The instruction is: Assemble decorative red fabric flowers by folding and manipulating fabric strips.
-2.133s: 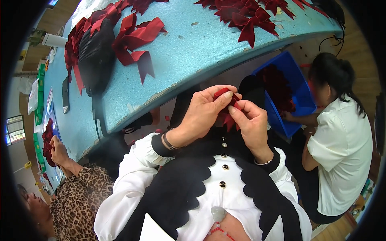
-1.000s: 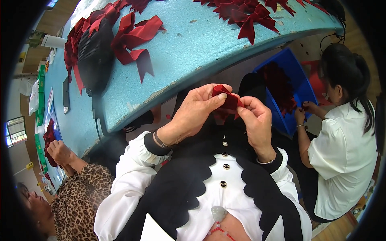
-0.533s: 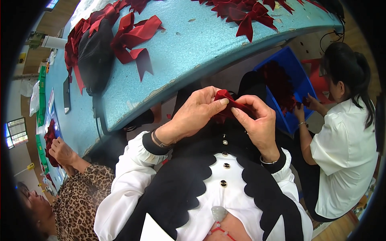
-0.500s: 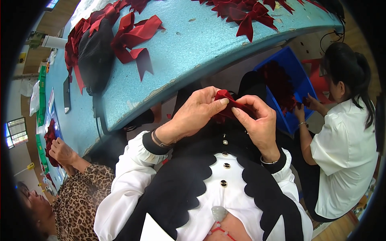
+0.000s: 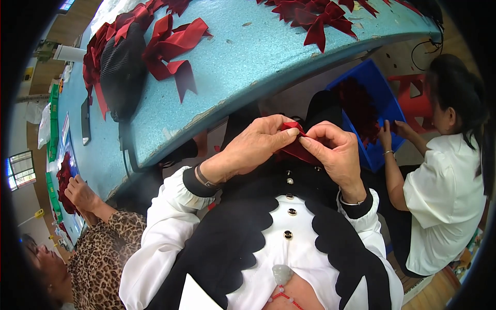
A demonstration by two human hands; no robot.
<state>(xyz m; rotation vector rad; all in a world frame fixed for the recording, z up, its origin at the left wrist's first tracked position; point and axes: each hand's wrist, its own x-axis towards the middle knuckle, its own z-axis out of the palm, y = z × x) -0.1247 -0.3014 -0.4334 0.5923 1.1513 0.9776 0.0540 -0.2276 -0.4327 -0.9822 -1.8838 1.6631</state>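
Observation:
My left hand (image 5: 253,147) and my right hand (image 5: 333,152) meet in front of my chest, below the edge of the light blue table (image 5: 258,57). Both pinch a small piece of dark red ribbon (image 5: 295,147) between thumbs and fingers. The ribbon is folded, and most of it is hidden by my fingers. I wear a white and black top with gold buttons.
Red ribbon bows (image 5: 170,46) lie on the table beside a black mesh object (image 5: 121,70), with more bows (image 5: 315,13) at the far edge. A person in white at right reaches into a blue bin (image 5: 380,103) of red pieces. A person in leopard print (image 5: 103,248) sits at left.
My hands have stayed together on the ribbon, with the fingers shifting and pinching it tighter. The person at right leaned in and put hands into the blue bin.

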